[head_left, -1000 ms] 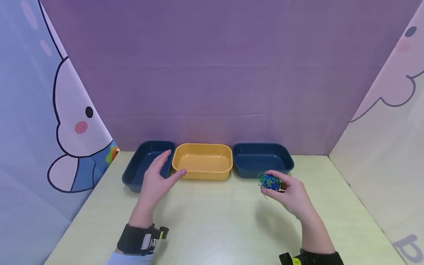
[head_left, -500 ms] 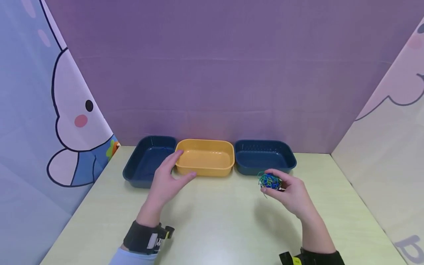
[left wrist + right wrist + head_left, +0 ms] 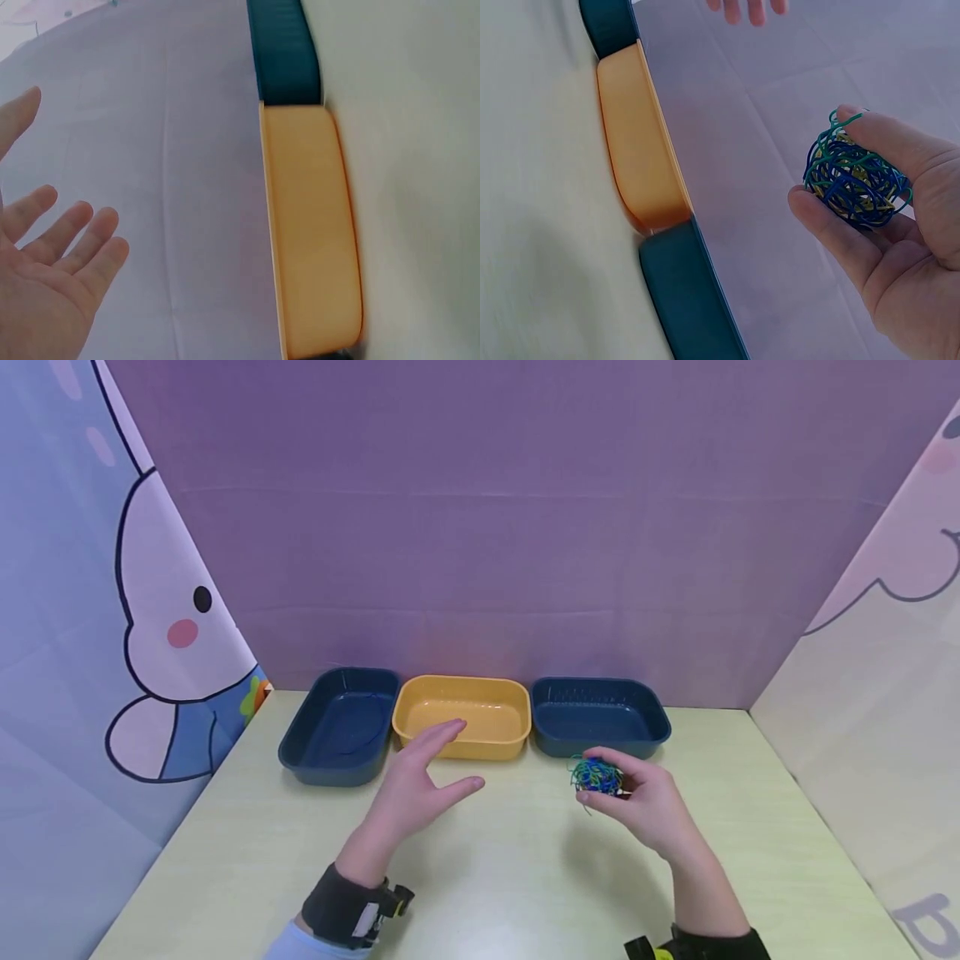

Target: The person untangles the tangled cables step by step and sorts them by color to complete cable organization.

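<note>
The right hand (image 3: 648, 806) partly covers a tangle of coloured strands (image 3: 855, 178), too interwoven to count. In the head view, the left hand (image 3: 411, 793) hides part of a yellow tray (image 3: 491, 748), while the right wristband (image 3: 716, 946) and left sleeve (image 3: 311, 945) run off the bottom edge. The right wrist view catches only left fingertips (image 3: 756, 13).

On the table (image 3: 525, 868), three trays (image 3: 487, 747) stand abreast, the wire tangle (image 3: 597, 776) before the rightmost.
</note>
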Tool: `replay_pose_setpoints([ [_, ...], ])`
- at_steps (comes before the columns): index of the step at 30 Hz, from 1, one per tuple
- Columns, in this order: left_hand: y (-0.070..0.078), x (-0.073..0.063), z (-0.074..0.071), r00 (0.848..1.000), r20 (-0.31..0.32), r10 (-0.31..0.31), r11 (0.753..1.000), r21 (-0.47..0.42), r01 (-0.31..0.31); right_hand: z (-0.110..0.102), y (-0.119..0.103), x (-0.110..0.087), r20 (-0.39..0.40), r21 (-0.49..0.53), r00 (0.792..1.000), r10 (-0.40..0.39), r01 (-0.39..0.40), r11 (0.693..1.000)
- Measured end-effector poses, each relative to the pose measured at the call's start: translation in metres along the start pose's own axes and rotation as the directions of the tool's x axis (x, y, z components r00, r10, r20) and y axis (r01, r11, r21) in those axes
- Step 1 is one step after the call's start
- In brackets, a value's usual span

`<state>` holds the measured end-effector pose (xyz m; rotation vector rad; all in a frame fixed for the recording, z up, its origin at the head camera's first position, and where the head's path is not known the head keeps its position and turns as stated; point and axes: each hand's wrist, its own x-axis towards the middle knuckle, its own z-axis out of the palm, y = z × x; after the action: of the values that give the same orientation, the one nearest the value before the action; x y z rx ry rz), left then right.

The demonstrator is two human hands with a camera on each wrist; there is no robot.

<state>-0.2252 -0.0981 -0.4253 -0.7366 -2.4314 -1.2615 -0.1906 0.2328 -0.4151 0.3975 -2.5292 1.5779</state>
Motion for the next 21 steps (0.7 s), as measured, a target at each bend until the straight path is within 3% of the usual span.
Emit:
replay_pose_setpoints([
  [8, 0.008, -0.001, 0.018, 0.992, 0.034, 0.119, 0.993, -0.016, -0.118, 0.017, -0.006, 0.0, 0.054, 0.02, 0.998, -0.011, 0.01, 1.0],
  [14, 0.015, -0.004, 0.031, 0.984, 0.06, 0.169, 0.984, -0.058, -0.166, 0.028, -0.006, 0.0, 0.106, 0.077, 0.993, -0.054, 0.046, 0.996],
  [21, 0.021, -0.007, 0.045, 0.958, 0.04, 0.286, 0.956, -0.081, -0.282, 0.037, -0.007, -0.002, 0.171, 0.179, 0.979, -0.107, 0.076, 0.981],
])
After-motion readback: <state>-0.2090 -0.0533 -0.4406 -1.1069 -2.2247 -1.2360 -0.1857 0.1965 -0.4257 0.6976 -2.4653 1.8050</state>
